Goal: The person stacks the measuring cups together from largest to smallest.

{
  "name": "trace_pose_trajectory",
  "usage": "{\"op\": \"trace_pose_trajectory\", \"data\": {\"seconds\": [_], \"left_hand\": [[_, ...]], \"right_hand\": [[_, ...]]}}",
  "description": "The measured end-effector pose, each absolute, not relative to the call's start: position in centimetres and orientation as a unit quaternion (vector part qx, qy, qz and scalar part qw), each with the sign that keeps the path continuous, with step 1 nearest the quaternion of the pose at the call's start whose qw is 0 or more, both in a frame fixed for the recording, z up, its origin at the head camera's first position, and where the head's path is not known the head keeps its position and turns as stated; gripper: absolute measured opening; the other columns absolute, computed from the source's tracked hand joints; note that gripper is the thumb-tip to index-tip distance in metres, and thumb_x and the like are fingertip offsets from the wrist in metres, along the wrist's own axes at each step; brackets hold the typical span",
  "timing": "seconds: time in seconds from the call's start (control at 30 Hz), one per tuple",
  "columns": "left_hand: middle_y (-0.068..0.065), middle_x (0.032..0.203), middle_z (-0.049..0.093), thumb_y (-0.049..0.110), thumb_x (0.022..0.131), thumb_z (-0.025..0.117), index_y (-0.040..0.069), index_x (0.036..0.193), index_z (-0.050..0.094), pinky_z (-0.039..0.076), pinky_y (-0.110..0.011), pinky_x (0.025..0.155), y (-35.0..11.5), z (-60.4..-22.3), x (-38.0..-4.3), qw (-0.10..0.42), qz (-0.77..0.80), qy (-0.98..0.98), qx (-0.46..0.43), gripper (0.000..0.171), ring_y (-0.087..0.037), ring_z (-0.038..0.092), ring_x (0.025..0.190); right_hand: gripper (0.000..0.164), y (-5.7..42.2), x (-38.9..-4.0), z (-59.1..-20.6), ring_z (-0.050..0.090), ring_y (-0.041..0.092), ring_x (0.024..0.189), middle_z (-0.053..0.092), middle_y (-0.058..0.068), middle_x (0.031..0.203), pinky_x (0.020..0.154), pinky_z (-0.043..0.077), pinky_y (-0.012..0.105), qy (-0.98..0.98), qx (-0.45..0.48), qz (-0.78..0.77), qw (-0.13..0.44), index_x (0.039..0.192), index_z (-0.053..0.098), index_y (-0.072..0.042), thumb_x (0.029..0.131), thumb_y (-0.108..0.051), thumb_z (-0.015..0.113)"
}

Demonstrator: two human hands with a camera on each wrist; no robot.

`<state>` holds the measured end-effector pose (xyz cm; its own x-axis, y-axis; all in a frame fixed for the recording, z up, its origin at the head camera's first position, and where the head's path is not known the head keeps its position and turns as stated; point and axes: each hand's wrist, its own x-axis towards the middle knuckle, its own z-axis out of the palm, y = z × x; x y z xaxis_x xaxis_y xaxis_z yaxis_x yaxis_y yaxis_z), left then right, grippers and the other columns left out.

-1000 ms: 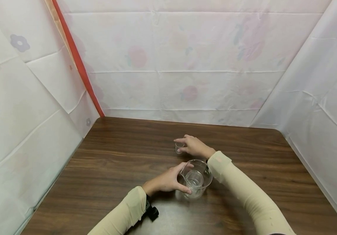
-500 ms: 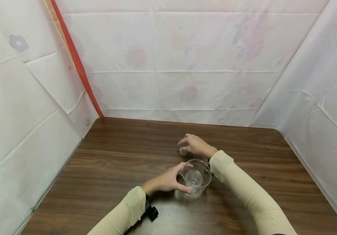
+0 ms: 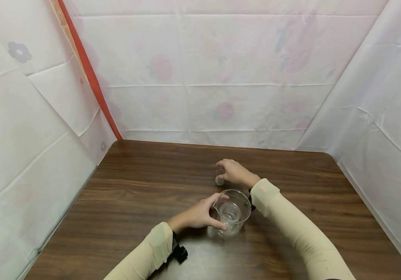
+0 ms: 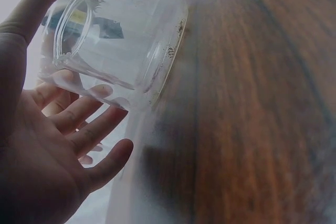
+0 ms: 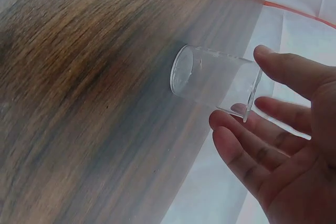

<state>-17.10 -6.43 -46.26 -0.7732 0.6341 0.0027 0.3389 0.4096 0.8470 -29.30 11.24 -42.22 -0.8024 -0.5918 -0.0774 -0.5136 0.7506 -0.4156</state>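
My left hand (image 3: 198, 213) holds a large glass beaker (image 3: 235, 230) from its left side, thumb in front and fingers behind. Inside that beaker stands a smaller glass vessel (image 3: 230, 212), its round rim showing from above. Farther back, my right hand (image 3: 235, 172) grips a small clear beaker (image 3: 219, 181) near its rim. In the right wrist view, thumb and fingertips lie on either side of the rim of this small beaker (image 5: 212, 77), and its base is right at the tabletop. Nothing shows inside it.
The dark wood-grain table (image 3: 144, 186) carries both beakers. White patterned sheets (image 3: 200, 70) hang behind it and at both sides. A red strip (image 3: 91, 74) runs down the back left corner. A black wrist camera (image 3: 180, 252) sits under the left wrist.
My right hand has shifted slightly to the right with the small beaker, and its fingers have drawn in closer round it. The left hand and the large beaker have stayed in place.
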Motion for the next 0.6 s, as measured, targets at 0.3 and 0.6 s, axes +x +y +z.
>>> {"op": "trace_pose_trajectory", "data": {"seconds": [0.3,0.6], "left_hand": [[0.005,0.139,0.054,0.038,0.073,0.085,0.024,0.142,0.040,0.040,-0.032,0.107,-6.42,-46.17,-17.10,0.158,0.456,0.824,0.295,0.084,-0.011,0.050,0.128],[0.007,0.142,0.051,0.039,0.074,0.084,0.024,0.144,0.038,0.042,-0.035,0.108,-6.45,-46.33,-17.06,0.161,0.453,0.825,0.298,0.085,-0.012,0.049,0.130]], "right_hand": [[0.038,11.70,-29.34,-42.20,0.060,0.029,0.108,0.062,0.012,0.119,0.090,0.051,0.043,0.934,-0.293,-0.178,0.101,0.124,0.063,-0.003,0.090,-0.019,0.070],[0.036,11.96,-29.16,-42.23,0.061,0.026,0.101,0.062,0.009,0.112,0.086,0.052,0.042,0.932,-0.308,-0.164,0.099,0.119,0.067,-0.007,0.086,-0.021,0.074]]}}
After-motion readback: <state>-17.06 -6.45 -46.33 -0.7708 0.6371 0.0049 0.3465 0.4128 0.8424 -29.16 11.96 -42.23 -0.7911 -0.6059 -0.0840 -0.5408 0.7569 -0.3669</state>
